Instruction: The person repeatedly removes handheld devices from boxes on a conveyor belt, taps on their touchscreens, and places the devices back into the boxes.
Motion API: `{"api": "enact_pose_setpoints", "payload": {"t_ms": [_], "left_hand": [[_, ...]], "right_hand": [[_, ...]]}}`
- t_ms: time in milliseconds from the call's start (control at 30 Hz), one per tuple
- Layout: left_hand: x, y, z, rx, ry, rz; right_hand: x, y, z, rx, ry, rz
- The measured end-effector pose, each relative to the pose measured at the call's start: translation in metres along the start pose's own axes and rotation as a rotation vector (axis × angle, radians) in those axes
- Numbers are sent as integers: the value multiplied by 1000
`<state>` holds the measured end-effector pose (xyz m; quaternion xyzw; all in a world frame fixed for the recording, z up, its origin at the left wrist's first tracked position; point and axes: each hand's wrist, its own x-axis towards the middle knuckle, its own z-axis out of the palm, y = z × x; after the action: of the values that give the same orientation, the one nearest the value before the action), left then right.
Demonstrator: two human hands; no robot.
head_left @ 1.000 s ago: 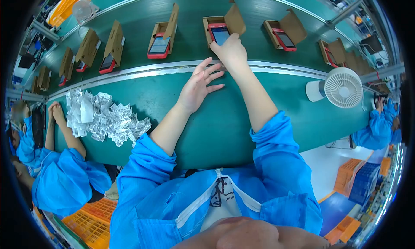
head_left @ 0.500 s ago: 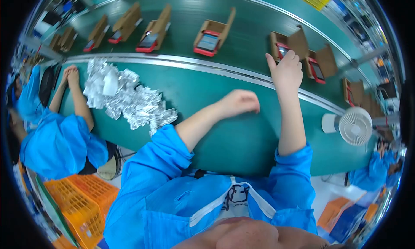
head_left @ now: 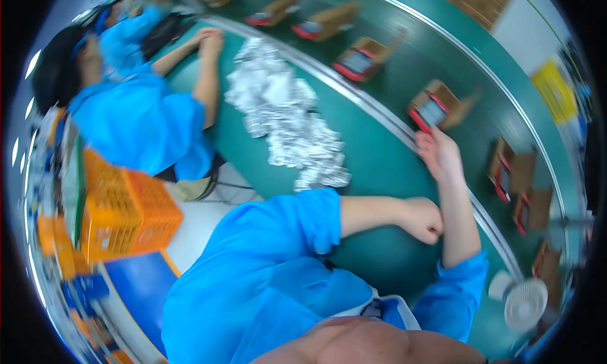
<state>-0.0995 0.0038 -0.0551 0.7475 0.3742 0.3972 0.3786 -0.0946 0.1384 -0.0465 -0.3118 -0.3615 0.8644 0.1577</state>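
My right hand [head_left: 442, 154] reaches over the metal rail to the near end of a red-edged device with a lit screen [head_left: 431, 113]. Its fingers are partly spread, at or just below the red edge; I cannot tell whether they touch it. That device sits in an open brown cardboard box [head_left: 444, 93] with its flap raised. My left hand [head_left: 422, 220] is closed in a loose fist over the green table, beside my right forearm, and nothing shows in it. A heap of crinkled silvery packets [head_left: 288, 120] lies on the table to the left.
More open boxes with red devices, such as this device [head_left: 355, 63], stand along the green belt [head_left: 404, 48] behind the metal rail [head_left: 373, 101]. A white fan [head_left: 526, 305] stands at the right. Another person in blue [head_left: 142, 130] sits at the left, near orange crates [head_left: 129, 206].
My view has swung left, so the scene appears shifted and tilted. My right hand now reaches to a different box, with the lit-screen device. My left hand is now beside my right forearm.
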Motion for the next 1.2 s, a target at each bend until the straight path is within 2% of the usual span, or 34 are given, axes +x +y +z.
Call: {"api": "enact_pose_setpoints", "payload": {"t_ms": [33,200,267,300,367,400,500,533,567,633,667,700,767,800,867,967,1000,1100,1200], "left_hand": [[0,2,-1,-15,-36,-60],[-3,1,1,-80,32,-30],[-2,8,-2,-160,65,-73],[-1,3,2,-251,149,-53],[4,-10,13,-429,318,-10],[-1,-4,-6,-487,176,-53],[2,-26,4,-753,313,-200],[7,-24,0,-848,338,-109],[8,-19,3,-1027,449,-192],[3,2,-19,-1140,336,-469],[4,-7,-15,-1143,321,-485],[6,-5,-14,-1162,301,-466],[5,0,-19,-1199,267,-427],[1,-1,-25,-1152,115,-440],[1,7,-26,-1123,135,-467],[1,3,-26,-1139,138,-476],[1,1,-26,-1156,135,-476],[2,-2,-27,-1218,130,-472],[3,-1,-24,-1262,127,-449]], "right_hand": [[-3,-1,2,-60,-5,0],[-39,-12,17,-335,-58,-48],[-68,-22,22,-305,-212,10],[-84,-25,25,-288,-288,38],[-121,-30,33,-293,-278,84],[-136,-29,31,-297,-272,106],[-175,-19,-3,-367,-268,57],[-185,-15,-11,-416,-209,37],[-195,-10,-18,-463,-147,16],[-205,-2,-28,-576,-42,-52],[-206,6,-34,-644,4,-98],[-207,13,-39,-711,50,-144],[-205,20,-45,-650,51,-171],[-201,25,-47,-607,62,-206],[-191,34,-55,-533,79,-277],[-178,41,-77,-660,137,-391],[-175,42,-84,-647,121,-434],[-167,47,-89,-495,272,-553],[-162,50,-74,-449,360,-517]]}}
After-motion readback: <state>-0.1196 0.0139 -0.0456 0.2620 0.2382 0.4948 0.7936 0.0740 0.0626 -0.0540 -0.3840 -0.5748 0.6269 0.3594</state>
